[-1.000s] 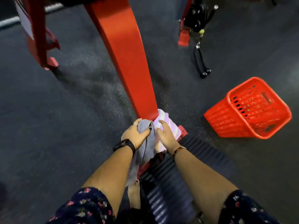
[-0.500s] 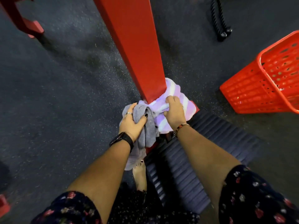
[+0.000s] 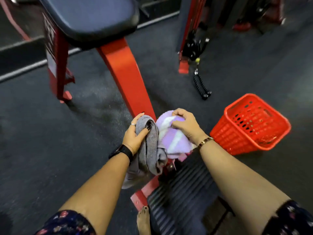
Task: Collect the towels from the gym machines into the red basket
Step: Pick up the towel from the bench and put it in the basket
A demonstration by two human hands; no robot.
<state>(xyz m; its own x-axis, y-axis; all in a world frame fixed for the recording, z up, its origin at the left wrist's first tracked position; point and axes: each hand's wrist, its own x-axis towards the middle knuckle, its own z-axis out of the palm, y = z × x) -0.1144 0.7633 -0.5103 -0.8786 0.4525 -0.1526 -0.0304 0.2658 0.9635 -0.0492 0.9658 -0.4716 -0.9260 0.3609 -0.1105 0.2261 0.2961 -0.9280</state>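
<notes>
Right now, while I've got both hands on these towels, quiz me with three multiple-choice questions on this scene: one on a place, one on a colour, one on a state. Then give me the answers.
1. Where is the red basket?
A. on a shelf
B. on the floor, at the person's right
C. on the person's lap

2. What colour is the towel in the left hand?
A. green
B. yellow
C. grey

3. What is the right hand doing?
A. gripping the purple-and-white towel
B. lying flat and empty
C. pointing upward

Answers: B, the basket stands on the dark floor, right of the arms. C, the left fingers curl round the grey towel. A, its fingers pinch the striped cloth.
</notes>
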